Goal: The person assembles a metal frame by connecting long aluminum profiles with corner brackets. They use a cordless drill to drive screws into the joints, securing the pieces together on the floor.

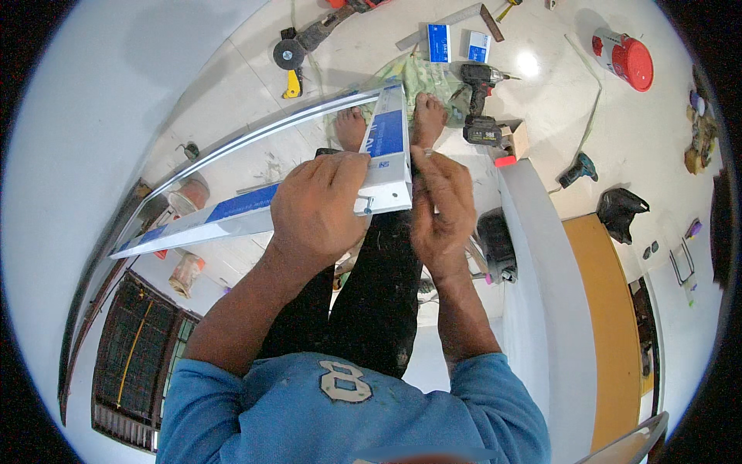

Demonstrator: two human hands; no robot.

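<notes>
A long white metal frame (398, 192) with blue-and-white protective film slants across my lap, its corner close to me. My left hand (321, 203) is closed over the near bar just behind that corner. A small slot and a round hole show in the bar beside my left thumb. On the other side of the corner, my right hand (444, 205) has its fingers curled and pinched together against the bar's end. Whatever may be between those fingers is hidden. My bare feet (430, 120) stand on either side of the frame's far bar.
A cordless drill (478, 81) lies beyond my right foot, near an open carton (516, 139) and two small blue-and-white boxes (439, 43). An angle grinder (290, 54) and a yellow-handled tool (293, 83) lie at far left. A red-lidded bucket (637, 65) and teal power tool (578, 170) are rightward.
</notes>
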